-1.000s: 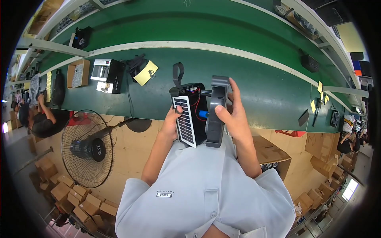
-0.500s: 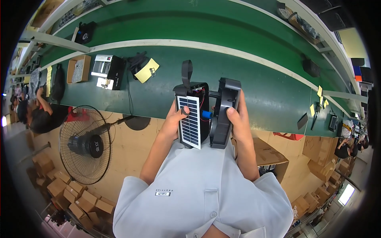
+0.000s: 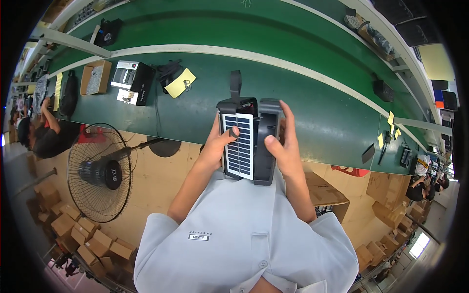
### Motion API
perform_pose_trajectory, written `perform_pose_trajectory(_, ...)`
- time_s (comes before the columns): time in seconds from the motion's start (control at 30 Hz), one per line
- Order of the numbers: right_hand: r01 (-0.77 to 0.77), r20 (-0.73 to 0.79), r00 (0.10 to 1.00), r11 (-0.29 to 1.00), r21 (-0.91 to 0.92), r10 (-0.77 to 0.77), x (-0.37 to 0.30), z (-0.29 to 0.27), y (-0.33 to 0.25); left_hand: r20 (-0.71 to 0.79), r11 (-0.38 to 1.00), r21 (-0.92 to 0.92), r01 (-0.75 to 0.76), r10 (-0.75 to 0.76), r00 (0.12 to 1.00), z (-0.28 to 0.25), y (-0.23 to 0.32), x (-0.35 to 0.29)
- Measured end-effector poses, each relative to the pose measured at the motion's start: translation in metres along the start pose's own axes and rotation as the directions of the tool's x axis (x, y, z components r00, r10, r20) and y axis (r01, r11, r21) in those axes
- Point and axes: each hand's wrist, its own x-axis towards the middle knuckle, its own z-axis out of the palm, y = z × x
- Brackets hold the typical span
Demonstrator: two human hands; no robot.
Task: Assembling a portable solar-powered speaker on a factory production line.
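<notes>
My left hand [image 3: 214, 148] is closed around a black housing half [image 3: 228, 105] with a solar panel [image 3: 238, 158] on its face and a black strap loop [image 3: 235, 84] rising from its top. The thumb, with a dark band on it, presses on the panel. Closed on the right side of the other black housing half [image 3: 267, 118] is my right hand [image 3: 289, 152], its thumb across the front. The two halves stand side by side, close together, with a narrow gap near the top where some reddish wiring shows. My fingers behind them are hidden.
On the green bench [image 3: 322, 117] ahead stand a black-and-silver machine [image 3: 131, 80], a small cardboard box [image 3: 95, 78] and a yellow sheet [image 3: 180, 84]. A pedestal fan [image 3: 100, 173] is at my left, an opened carton [image 3: 325, 190] at my right. A co-worker [image 3: 56, 134] sits far left.
The right housing half has moved left against the half with the solar panel, narrowing the gap. The blue part and the wiring between them are now mostly hidden.
</notes>
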Motion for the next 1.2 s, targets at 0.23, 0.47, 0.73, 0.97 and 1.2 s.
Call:
perform_pose_trajectory(0.23,0.025,0.038,0.999,0.999,-0.027,-0.024,0.003,0.006,-0.008,0.015,0.99,0.126,-0.056,0.055,0.998,0.008,0.007,-0.001)
perform_pose_trajectory(0.47,-0.012,0.04,0.999,0.999,-0.04,0.013,0.005,0.011,-0.007,0.016,0.995,0.097,-0.028,0.026,1.0,0.009,0.01,0.001)
perform_pose_trajectory(0.73,-0.009,0.015,1.0,0.997,-0.073,0.01,0.006,0.01,-0.004,-0.014,0.998,0.056,0.038,-0.037,0.999,0.008,0.012,0.002)
perform_pose_trajectory(0.97,-0.006,0.018,1.0,0.996,-0.093,0.008,0.004,0.011,-0.003,-0.003,0.996,-0.016,0.091,-0.091,0.996,-0.002,0.005,0.005)
perform_pose_trajectory(1.2,-0.006,0.001,1.0,0.996,-0.088,0.006,0.005,0.014,0.0,-0.014,1.0,0.0,0.026,-0.026,1.0,0.008,0.005,0.003)
